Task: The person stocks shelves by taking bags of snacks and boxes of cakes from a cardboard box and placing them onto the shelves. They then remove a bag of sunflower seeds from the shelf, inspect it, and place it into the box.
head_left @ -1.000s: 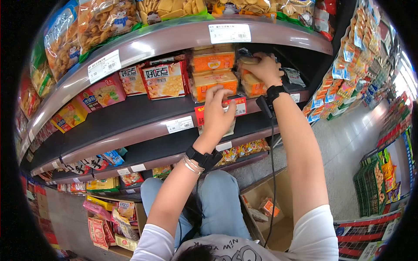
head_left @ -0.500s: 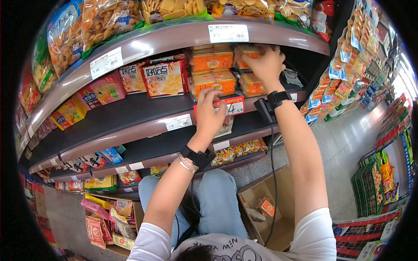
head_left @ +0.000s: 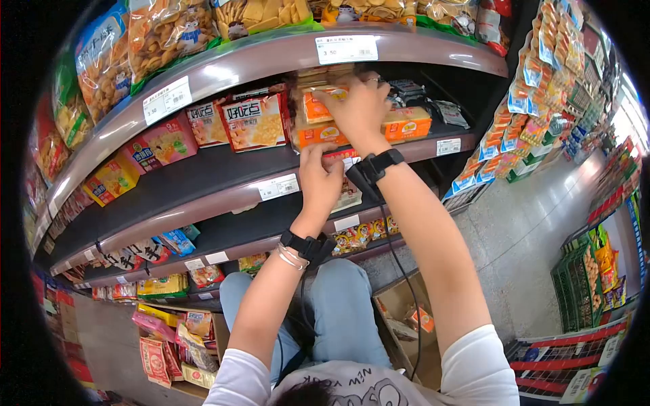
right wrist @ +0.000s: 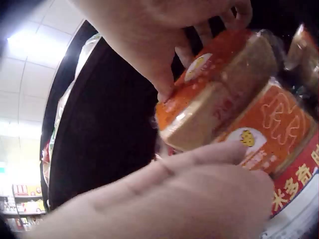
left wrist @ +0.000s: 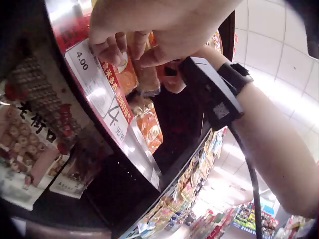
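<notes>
Orange-labelled cracker packs in clear wrap fill this part of the shelf. My right hand (head_left: 360, 115) grips an upper cracker pack (head_left: 328, 101), thumb on its front and fingers round its far side. In the right wrist view, that pack (right wrist: 199, 109) tilts over a lower cracker pack (right wrist: 274, 122). My left hand (head_left: 321, 181) is just below, its bent fingers at the lower front of the lower left pack (head_left: 318, 135). Another cracker pack (head_left: 406, 125) lies to the right. In the left wrist view, my left hand (left wrist: 154, 25) is over the red price sign (left wrist: 112, 92).
A boxed snack (head_left: 257, 122) stands left of the packs, and dark silvery packets (head_left: 447, 114) lie at right. The upper shelf edge (head_left: 271, 57) overhangs the space. Open cartons stand beside the knees, left (head_left: 215, 325) and right (head_left: 406, 291). A cable (head_left: 406, 271) hangs from the right wrist.
My right hand has moved left from the right stack to the left one. The right stack's upper pack has gone from its spot. My left hand has stayed nearly in place.
</notes>
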`<state>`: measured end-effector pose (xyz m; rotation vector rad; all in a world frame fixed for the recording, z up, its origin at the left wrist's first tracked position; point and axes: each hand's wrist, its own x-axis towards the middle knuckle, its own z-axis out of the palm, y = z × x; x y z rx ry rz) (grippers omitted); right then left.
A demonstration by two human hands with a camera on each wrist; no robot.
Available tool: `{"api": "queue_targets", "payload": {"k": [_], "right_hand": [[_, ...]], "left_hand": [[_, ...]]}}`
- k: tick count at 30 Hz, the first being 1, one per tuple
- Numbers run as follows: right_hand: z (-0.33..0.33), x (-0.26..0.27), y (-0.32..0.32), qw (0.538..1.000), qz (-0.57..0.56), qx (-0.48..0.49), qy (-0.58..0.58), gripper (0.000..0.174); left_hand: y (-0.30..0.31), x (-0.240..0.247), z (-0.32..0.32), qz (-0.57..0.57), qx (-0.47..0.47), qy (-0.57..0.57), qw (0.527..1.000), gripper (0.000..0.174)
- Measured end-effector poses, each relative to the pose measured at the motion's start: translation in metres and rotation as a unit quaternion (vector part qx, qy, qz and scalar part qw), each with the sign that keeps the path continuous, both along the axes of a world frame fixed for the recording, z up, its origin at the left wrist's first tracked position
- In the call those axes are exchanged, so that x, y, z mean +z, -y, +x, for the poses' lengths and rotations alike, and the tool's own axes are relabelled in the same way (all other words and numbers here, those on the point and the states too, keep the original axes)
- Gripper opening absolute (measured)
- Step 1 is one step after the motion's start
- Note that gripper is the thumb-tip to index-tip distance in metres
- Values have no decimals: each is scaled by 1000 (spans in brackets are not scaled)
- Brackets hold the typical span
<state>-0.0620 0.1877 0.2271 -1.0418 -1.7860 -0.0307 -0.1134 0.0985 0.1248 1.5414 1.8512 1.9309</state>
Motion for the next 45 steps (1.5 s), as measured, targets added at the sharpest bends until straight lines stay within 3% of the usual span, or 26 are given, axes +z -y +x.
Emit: {"api": "queue_targets", "payload": {"k": [7,8,11,12,16,28,31,33,37,43,45], "right_hand": [[7,-9,-7,998,50,29,-24,52],[10,-9,-8,998,52,34,-6,54],[20,-11,-6,996,58,59,40,59],[24,-10,-4,995,60,70,47,59],[30,-13,-5,989,91,103,48,58],[18,-14,-10,992,98,75,1,49],[17,-16,-14,989,115,97,7,50],[23,-16,-17,988,100,106,50,53],[28,-14,-17,982,105,109,111,58],[23,-11,-13,985,83,105,107,60],[21,-13,-13,986,95,101,94,59]], "left_hand": [[1,2,-9,16,-18,61,998,23],[1,2,-13,-10,-15,82,996,30],[-1,12,-13,87,4,140,986,38],[0,14,-20,60,18,101,993,48],[1,19,-21,15,56,34,998,56],[0,14,-27,-29,45,42,998,62],[-6,6,-31,18,61,75,995,66],[-11,7,-36,23,91,39,995,71],[-13,14,-39,12,98,95,991,77],[-21,-2,-54,-60,119,-2,991,70],[-20,0,-54,-61,87,41,994,69]]}}
